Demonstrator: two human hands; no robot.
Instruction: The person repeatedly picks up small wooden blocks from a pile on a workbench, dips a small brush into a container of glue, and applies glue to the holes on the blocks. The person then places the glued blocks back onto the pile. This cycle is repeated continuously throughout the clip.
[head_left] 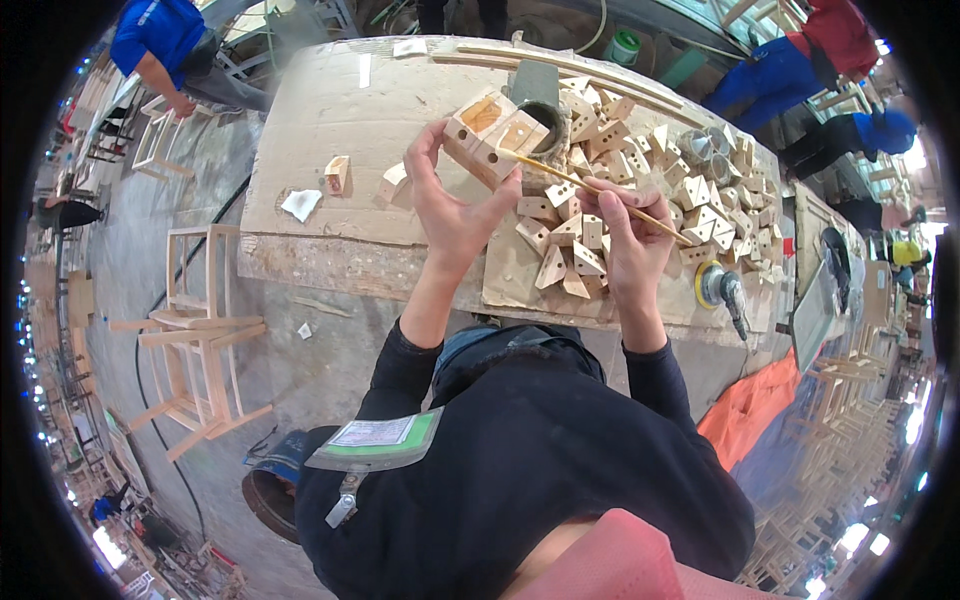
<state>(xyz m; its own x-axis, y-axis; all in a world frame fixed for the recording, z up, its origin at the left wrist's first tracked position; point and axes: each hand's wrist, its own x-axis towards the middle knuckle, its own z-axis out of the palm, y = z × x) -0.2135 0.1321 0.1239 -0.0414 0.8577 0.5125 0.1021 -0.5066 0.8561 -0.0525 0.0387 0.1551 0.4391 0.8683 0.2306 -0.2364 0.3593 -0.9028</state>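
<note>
My left hand (445, 210) grips a pale wooden block (515, 137) with drilled holes and a brownish patch, held up over the work table (310, 130). Between the fingers of my right hand (638, 238) is a thin wooden stick (562, 175), its pale tip at the holed face of the block. Whether the tip is a brush is too small to tell. Just behind the block stands a dark round pot (548, 118) with a grey-green piece (534, 82) at its rim. Many drilled triangular wooden blocks (703, 225) lie heaped on the right.
An orbital sander (722, 290) lies at the table's right front. Clear cups (705, 150) stand among the blocks. Long wood strips (590, 72) line the far edge. A white scrap (301, 205) and a small block (338, 175) lie left. Wooden frames (205, 330) stand on the floor.
</note>
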